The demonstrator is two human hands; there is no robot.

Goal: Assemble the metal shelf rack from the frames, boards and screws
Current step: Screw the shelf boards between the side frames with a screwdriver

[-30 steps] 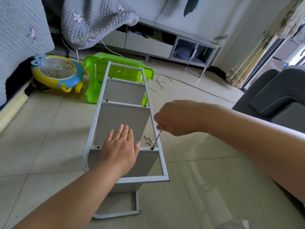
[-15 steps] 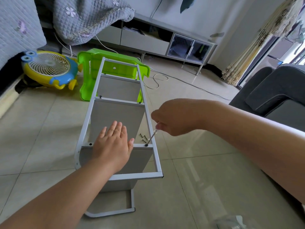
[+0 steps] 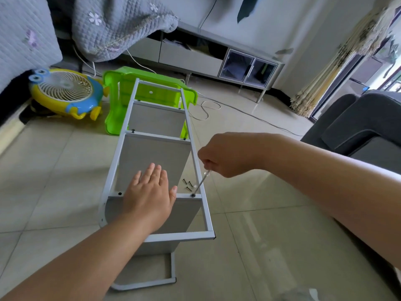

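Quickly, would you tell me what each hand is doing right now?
Left hand: open, flat on the rack.
Right hand: closed around a screwdriver.

Left hand point(image 3: 149, 198) flat, right hand point(image 3: 225, 157) fisted

Pale glossy floor tiles point(image 3: 271, 246) stretch to a low grey TV cabinet point(image 3: 217, 59); right of it, fringed curtains point(image 3: 325, 68) and a dark sofa point(image 3: 358, 131).

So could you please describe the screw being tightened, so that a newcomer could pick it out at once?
Find the white metal rack lying on the floor tiles. On its nearest crossbar, under the flat left hand, the screw sits at the right end. Unlike the loose screws beside it, it has the tool of the right hand on it.
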